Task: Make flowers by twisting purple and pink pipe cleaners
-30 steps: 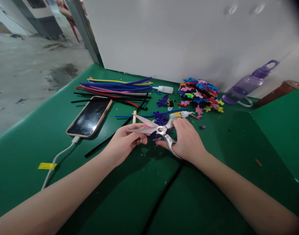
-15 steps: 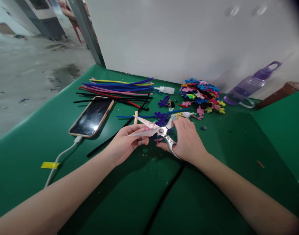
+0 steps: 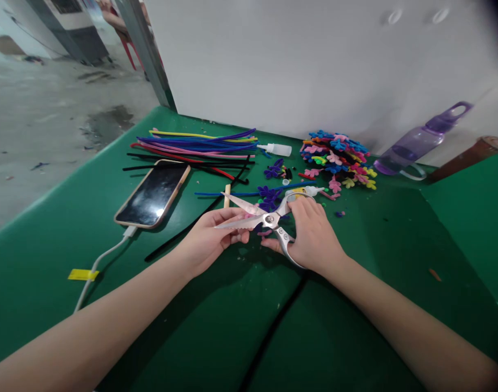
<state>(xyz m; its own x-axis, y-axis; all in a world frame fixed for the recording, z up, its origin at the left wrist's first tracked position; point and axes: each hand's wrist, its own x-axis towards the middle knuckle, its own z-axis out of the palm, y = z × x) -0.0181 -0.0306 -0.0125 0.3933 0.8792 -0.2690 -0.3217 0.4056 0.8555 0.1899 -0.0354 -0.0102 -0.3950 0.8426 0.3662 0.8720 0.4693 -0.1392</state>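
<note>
The right hand [image 3: 314, 237] is gripping silver metal scissors [image 3: 262, 218], blades parted. The left hand [image 3: 211, 237] is pinching a small pink fuzzy piece [image 3: 249, 214] between them. Those fingertips are sitting close enough to be nicked.

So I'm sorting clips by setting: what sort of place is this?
Probably a craft workbench in a workshop: a green table with pipe cleaners, a pile of finished pipe-cleaner flowers and glue bottles, beside bare concrete floor.
</note>
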